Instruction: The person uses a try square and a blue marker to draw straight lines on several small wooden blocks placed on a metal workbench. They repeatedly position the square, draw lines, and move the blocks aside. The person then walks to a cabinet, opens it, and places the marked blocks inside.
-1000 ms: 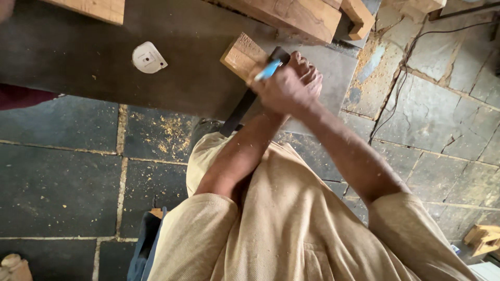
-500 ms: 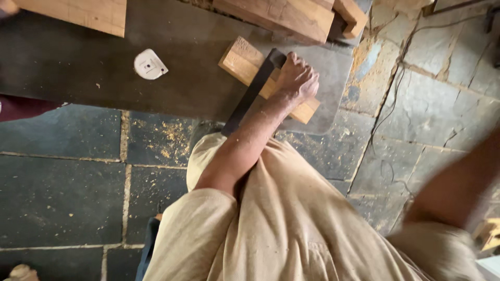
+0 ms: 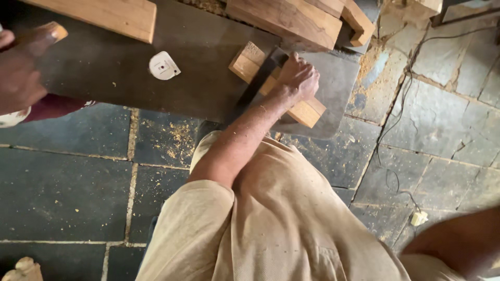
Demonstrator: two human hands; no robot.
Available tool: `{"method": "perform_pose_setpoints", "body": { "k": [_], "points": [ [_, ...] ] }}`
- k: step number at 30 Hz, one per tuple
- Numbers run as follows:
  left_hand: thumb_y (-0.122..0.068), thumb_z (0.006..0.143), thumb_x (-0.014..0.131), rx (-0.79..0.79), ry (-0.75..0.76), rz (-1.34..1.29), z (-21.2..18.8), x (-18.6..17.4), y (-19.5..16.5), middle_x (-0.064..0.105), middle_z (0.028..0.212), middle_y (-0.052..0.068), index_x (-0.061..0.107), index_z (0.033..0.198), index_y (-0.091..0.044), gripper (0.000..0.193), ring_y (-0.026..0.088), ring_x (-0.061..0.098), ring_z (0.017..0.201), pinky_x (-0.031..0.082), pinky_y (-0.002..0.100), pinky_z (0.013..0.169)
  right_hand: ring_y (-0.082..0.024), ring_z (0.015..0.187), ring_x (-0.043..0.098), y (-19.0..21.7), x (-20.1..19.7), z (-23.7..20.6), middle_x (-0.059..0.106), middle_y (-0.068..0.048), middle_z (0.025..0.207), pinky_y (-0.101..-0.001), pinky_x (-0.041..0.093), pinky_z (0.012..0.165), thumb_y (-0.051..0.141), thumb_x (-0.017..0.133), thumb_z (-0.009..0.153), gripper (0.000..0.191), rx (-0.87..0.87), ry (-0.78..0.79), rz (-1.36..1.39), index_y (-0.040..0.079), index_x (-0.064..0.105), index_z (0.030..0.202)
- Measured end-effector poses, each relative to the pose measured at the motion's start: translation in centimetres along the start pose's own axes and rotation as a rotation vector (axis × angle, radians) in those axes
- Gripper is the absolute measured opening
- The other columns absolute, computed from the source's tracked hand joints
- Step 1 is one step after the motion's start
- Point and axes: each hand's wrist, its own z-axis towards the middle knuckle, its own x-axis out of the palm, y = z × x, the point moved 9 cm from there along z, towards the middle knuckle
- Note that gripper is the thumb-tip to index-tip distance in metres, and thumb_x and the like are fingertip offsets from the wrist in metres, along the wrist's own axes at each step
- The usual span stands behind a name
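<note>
Head view: our left hand pins the dark square to the wood block, fingers closed down on both; our right hand, off at four o'clock, we cannot tell. Marking needs steadiness.

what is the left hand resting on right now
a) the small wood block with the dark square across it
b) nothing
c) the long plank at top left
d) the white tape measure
a: the left hand presses on the small wood block and the dark square laid across it.

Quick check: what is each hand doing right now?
Left hand: closed, pressing a dark square onto the small wood block.
Right hand: out of view; only the forearm shows.
</note>
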Motion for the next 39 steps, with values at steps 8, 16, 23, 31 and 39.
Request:
{"method": "perform_pose_setpoints", "body": {
  "k": [8, 16, 23, 31, 39],
  "points": [
    [-0.027, 0.09, 0.059, -0.065, -0.052, -0.003, -0.5, -1.2, 2.6, 0.072, 0.083, 0.008, 0.074, 0.08, -0.019, 0.019, 0.025, 0.068, 0.088, 0.041, 0.048, 0.086, -0.021, 0.075, 0.072, 14.3, 22.7, -16.2, 0.073, -0.012, 0.091, -0.0352, 0.067, 0.065, 0.011, 0.058, 0.109, 0.01, 0.069, 0.683, 0.778, 0.005, 0.062, 0.117],
    [-0.028, 0.089, 0.06, -0.086, -0.1, -0.012, 0.1, -0.5, 2.6, 0.071, 0.082, 0.007, 0.072, 0.08, -0.019, 0.018, 0.025, 0.068, 0.088, 0.042, 0.048, 0.086, -0.011, 0.08, 0.068, 23.8, 32.3, -28.7, 0.069, -0.003, 0.089, -0.0258, 0.06, 0.074, 0.015, 0.061, 0.107, 0.013, 0.015, 1.308, 0.544, 0.003, 0.063, 0.106],
    [-0.029, 0.089, 0.061, -0.101, -0.113, -0.024, -0.7, 1.1, 2.5, 0.069, 0.082, 0.006, 0.07, 0.079, -0.02, 0.016, 0.025, 0.068, 0.087, 0.043, 0.048, 0.085, -0.008, 0.081, 0.067, 24.5, 33.4, -30.6, 0.072, -0.002, 0.086, -0.0257, 0.055, 0.074, 0.022, 0.063, 0.104, 0.02, -0.223, 1.358, 0.225, 0.003, 0.069, 0.106],
    [-0.03, 0.088, 0.061, -0.104, -0.114, -0.014, -0.7, 1.1, 2.8, 0.068, 0.081, 0.005, 0.069, 0.079, -0.021, 0.015, 0.025, 0.067, 0.087, 0.044, 0.049, 0.085, -0.012, 0.08, 0.072, 25.1, 34.2, -32.0, 0.075, -0.003, 0.084, -0.0296, 0.056, 0.073, 0.021, 0.067, 0.1, 0.019, -0.409, 1.334, 0.158, 0.002, 0.072, 0.101],
    [-0.031, 0.088, 0.062, -0.112, -0.115, -0.015, -0.5, 0.3, 2.9, 0.066, 0.08, 0.004, 0.067, 0.078, -0.022, 0.015, 0.024, 0.067, 0.086, 0.045, 0.049, 0.084, -0.013, 0.076, 0.071, 24.8, 34.4, -32.9, 0.076, -0.005, 0.083, -0.0301, 0.056, 0.07, 0.022, 0.068, 0.101, 0.017, -0.417, 1.348, 0.163, 0.005, 0.073, 0.101]
  ]
}}
